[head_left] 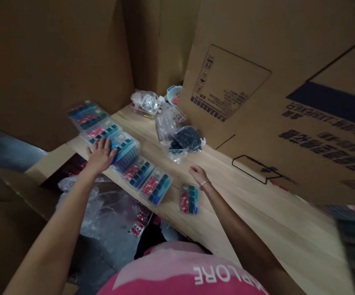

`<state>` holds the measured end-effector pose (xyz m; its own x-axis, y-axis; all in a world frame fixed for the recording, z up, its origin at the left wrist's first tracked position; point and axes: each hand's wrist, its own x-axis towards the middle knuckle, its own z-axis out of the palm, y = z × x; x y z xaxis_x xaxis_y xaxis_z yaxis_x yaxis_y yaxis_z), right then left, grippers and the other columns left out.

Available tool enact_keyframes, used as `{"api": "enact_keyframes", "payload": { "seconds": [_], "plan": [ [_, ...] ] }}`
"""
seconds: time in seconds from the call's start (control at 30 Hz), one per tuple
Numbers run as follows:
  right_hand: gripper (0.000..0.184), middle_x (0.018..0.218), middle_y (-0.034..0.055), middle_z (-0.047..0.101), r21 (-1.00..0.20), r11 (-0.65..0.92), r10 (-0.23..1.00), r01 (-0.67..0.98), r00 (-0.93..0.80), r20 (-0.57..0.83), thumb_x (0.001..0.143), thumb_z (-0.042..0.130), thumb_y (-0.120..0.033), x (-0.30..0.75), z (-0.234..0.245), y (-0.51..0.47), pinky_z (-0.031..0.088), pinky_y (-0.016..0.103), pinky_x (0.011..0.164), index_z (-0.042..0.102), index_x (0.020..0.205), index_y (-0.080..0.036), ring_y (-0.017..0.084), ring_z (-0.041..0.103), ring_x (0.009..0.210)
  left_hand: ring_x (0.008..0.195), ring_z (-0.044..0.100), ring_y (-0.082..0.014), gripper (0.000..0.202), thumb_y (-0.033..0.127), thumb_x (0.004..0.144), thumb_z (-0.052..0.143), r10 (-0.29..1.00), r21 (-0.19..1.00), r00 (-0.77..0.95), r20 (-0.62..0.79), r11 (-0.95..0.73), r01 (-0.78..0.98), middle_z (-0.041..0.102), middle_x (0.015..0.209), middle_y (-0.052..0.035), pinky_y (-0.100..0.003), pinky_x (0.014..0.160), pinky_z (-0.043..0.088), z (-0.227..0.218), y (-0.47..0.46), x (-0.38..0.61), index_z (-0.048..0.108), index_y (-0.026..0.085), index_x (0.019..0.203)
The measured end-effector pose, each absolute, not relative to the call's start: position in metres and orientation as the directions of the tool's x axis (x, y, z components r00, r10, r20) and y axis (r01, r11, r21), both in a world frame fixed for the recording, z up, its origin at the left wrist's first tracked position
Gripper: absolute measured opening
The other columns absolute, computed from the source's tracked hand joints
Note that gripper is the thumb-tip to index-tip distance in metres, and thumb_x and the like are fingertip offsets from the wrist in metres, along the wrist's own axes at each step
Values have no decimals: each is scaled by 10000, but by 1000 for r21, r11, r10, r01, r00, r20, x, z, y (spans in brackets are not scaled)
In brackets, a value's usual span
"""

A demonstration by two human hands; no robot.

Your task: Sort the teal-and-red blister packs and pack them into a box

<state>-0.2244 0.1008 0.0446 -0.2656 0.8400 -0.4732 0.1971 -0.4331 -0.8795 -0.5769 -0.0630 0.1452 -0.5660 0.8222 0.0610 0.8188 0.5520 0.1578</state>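
The person's left hand (100,155) lies open with its fingers spread, pressing down on a row of flat clear plastic packs (119,147) of teal and red pieces; it does not grip them. The right hand (199,176) is well apart from it, loosely curved and low over the wooden table top (251,205), holding nothing. A thin bracelet (204,184) circles that wrist. Just below the right fingertips lies a single pack (188,198), near them but apparently not touching.

The row lies along the table's near edge, its long axis running from upper left to lower right, with the packs edge to edge and partly overlapping. The single pack sits apart from the row's lower end, its long side pointing towards the person.

Farther along the table are a clear plastic bag with dark contents (183,141) and a crumpled clear bag (146,102). Beyond them, a small blue-rimmed bowl (174,95) holds something red. Below the table edge, an open cardboard carton (20,192) holds a clear plastic liner (94,209), with small red-labelled packets (139,223) close by. A large printed cardboard box (226,82) stands behind the table. The person's pink shirt (180,274) fills the bottom of the view.
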Motion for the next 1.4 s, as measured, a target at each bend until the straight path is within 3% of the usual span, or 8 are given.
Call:
{"api": "enact_keyframes", "payload": {
  "seconds": [0.13, 0.23, 0.33, 0.6, 0.77, 1.0, 1.2, 1.4],
  "plan": [
    [332, 1081, 107, 646, -821, -444, 881, 359, 5, -474, 454, 764, -177, -139, 9, 73, 385, 442, 992, 512, 658, -249, 348, 467, 1221, 1369, 206, -410, 854, 663, 863, 100, 783, 242, -564, 264, 512, 824, 271, 1498, -194, -664, 1038, 181, 165, -64, -553, 363, 17, 1357],
    [478, 1045, 80, 659, -804, -444, 881, 396, 27, -473, 341, 814, -178, -132, -17, 47, 400, 434, 984, 518, 710, -239, 349, 478, 1207, 1302, 383, -303, 675, 592, 859, 328, 770, 451, -514, 378, 331, 829, 459, 1385, -133, -494, 1093, 275, 160, -72, -478, 443, 105, 1312],
    [447, 920, 36, 684, -823, -406, 889, 397, -36, -456, 368, 809, -205, -136, -31, 39, 472, 354, 866, 533, 719, -230, 295, 558, 1101, 998, 615, -259, 355, 461, 784, 499, 956, 794, -293, 17, 165, 585, 674, 1034, -77, -415, 931, 477, 112, -77, -370, 626, 230, 1022],
    [283, 580, -10, 636, -787, -465, 810, 406, -163, -563, 446, 807, -230, -122, -46, 32, 467, 306, 602, 570, 600, -215, 195, 604, 609, 927, 610, -303, 196, 207, 584, 625, 824, 824, -510, -248, 456, 337, 622, 847, -91, -424, 859, 480, -30, -61, -243, 595, 225, 777],
    [261, 686, 20, 705, -752, -610, 658, 249, -370, -656, 518, 795, -298, -106, -16, 34, 491, 307, 601, 655, 703, -179, 184, 632, 624, 1020, 556, -273, 424, 222, 632, 625, 869, 876, -464, -172, 350, 332, 627, 1010, -85, -447, 950, 434, 6, -70, -251, 596, 176, 1053],
    [346, 751, 29, 712, -897, -391, 703, 206, -563, -435, 547, 816, -365, -219, 66, 33, 508, 307, 631, 671, 784, -158, 183, 633, 671, 1054, 583, -245, 561, 389, 681, 655, 828, 973, -561, 23, 110, 203, 624, 1155, -119, -407, 966, 443, 77, -91, -373, 546, 152, 1178],
    [315, 890, 48, 693, -904, -273, 679, 329, -600, -423, 681, 723, -235, -332, 81, 9, 541, 325, 703, 619, 968, -157, 187, 650, 788, 955, 625, -266, 444, 374, 711, 574, 734, 870, -679, -9, 340, 356, 681, 1022, -129, -430, 882, 488, 86, -102, -479, 596, 103, 1062],
    [394, 1241, 154, 556, -694, 566, 665, 445, -744, 65, 777, 595, -168, -293, 59, -9, 416, 445, 1016, 572, 1169, -141, 270, 504, 1177, 1189, 493, -306, 427, 351, 853, 494, 806, 276, -478, 349, 398, 875, 555, 1301, -156, -460, 985, 391, 81, -115, -442, 555, 147, 1224]
  ]
}}
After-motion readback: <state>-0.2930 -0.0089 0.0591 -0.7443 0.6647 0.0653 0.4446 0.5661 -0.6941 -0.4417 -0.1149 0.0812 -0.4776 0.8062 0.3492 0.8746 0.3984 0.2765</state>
